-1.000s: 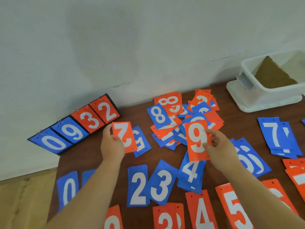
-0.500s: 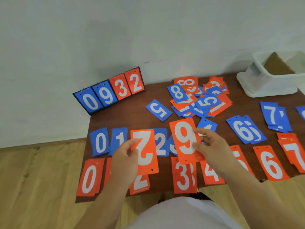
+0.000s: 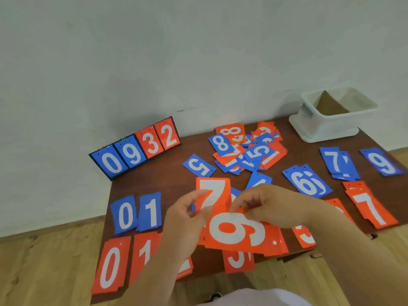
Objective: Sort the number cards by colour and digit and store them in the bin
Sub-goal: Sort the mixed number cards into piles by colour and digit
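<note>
Over the front middle of the brown table [image 3: 167, 180], my left hand [image 3: 185, 219] pinches an upright orange card [image 3: 213, 195] whose white digit reads like an upside-down 2. Touching it from the right, my right hand [image 3: 271, 206] grips an orange 9 card [image 3: 238, 233] turned sideways, which overlaps the lower edge of the other card. The white bin [image 3: 326, 127] stands at the table's far right corner with brown cardboard inside. An unsorted heap of orange and blue cards [image 3: 249, 149] lies at the back middle.
Sorted cards lie around: blue 0 [image 3: 124, 215], blue 1 [image 3: 151, 212], orange 0 [image 3: 110, 266], orange 1 [image 3: 144, 252], blue 5 [image 3: 198, 165], blue 6 [image 3: 306, 184], blue 7 [image 3: 337, 163], blue 9 [image 3: 382, 162], orange 7 [image 3: 371, 208]. A flip scoreboard [image 3: 136, 151] showing 0932 leans on the wall.
My hands have come together. The orange 9 card has turned from upright to sideways and now overlaps the card in my left hand.
</note>
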Motion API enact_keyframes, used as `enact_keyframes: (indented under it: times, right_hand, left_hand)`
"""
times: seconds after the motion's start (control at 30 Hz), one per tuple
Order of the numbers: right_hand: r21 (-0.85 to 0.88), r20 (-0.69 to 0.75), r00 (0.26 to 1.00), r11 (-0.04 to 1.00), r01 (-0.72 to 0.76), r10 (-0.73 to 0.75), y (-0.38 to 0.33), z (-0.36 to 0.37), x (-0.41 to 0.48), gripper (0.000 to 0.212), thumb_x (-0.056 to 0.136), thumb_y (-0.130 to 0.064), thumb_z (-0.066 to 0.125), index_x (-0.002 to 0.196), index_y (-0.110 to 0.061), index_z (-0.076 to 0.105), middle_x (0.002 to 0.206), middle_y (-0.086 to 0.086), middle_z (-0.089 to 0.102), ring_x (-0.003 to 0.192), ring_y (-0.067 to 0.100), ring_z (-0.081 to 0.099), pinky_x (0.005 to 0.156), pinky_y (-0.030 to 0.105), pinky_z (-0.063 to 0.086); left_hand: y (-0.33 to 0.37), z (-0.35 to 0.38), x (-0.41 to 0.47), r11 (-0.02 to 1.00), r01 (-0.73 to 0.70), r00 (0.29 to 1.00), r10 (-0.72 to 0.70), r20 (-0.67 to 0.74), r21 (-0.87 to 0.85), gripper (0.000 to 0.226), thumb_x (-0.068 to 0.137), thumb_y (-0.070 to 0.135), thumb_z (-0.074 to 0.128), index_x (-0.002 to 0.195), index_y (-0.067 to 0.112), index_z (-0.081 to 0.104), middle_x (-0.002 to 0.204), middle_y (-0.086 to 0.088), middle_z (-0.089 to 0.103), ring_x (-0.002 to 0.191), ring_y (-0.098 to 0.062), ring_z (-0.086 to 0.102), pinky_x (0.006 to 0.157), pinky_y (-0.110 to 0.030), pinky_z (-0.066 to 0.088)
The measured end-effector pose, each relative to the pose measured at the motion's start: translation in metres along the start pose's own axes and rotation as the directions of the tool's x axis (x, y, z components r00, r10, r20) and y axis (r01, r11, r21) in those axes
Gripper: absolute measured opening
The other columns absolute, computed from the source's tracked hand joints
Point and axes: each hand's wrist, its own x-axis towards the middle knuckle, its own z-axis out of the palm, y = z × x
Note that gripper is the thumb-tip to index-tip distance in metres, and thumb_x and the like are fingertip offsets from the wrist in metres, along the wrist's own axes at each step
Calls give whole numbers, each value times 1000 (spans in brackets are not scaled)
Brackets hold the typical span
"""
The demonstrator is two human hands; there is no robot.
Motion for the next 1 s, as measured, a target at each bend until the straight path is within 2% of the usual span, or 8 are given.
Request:
enact_keyframes:
  times: [0.1,0.2,0.3,0.43,0.53,0.63,0.8,1.0]
  right_hand:
    - [8,-319,948,1000,-11,13,22,-17,-12,31,86,-12,73,101,-39,73,89,-18,69,71,-4,62,68,13,46]
    - [157,-734,661,986,-60,157,62,-25,-33,29,82,-18,79,102,-34,67,98,-18,64,78,-3,63,67,12,42]
    - [354,-826,465,935,-13,319,112,-36,-69,32,83,-26,79,106,-39,60,115,-12,58,95,6,65,81,26,50]
    - [617,-643,587,787,17,492,177,-43,-125,30,83,-24,80,100,-38,60,112,-5,65,81,15,66,75,35,52]
    - [758,-492,743,642,110,454,202,-48,-155,16,89,-6,72,99,-15,64,83,8,61,70,23,56,67,37,48]
    - [713,-557,665,697,76,497,235,-61,-172,18,86,-6,73,94,-22,68,76,5,61,65,19,60,67,39,53]
    - [531,-694,497,836,-136,521,280,-97,-197,42,90,-9,59,121,-36,48,105,-10,60,94,15,61,73,26,47]
    - [215,-356,852,921,-324,383,329,-91,-159,49,87,-3,55,124,-32,43,103,-1,63,82,15,61,64,29,46]
  left_hand:
    - [17,33,-5,998,37,996,-33,89,-46,37,90,12,76,109,43,70,112,14,72,80,-14,76,68,-45,64]
    - [28,78,-7,1000,19,993,-18,116,-15,38,91,13,75,110,45,68,112,9,72,78,-14,76,63,-39,64]
    - [33,133,-8,998,10,999,-12,-31,-60,39,90,10,74,106,45,67,109,14,71,78,-6,73,61,-25,60]
    - [40,211,-16,998,-28,986,19,-168,-55,39,88,14,75,102,49,64,110,16,70,91,-6,71,72,-27,59]
    - [48,272,-25,998,-54,994,52,-100,-19,39,87,13,75,110,43,64,110,25,64,92,6,65,81,-23,57]
    - [51,321,-36,995,-99,995,99,-18,-20,37,88,11,74,113,38,66,109,24,67,94,11,64,82,-14,52]
    - [50,335,-33,998,-49,985,53,-164,33,30,93,16,68,112,38,67,110,24,62,102,3,61,86,-19,48]
    - [16,312,-33,985,43,972,-3,-234,166,23,94,23,68,110,40,67,107,24,63,101,-5,62,92,-38,56]
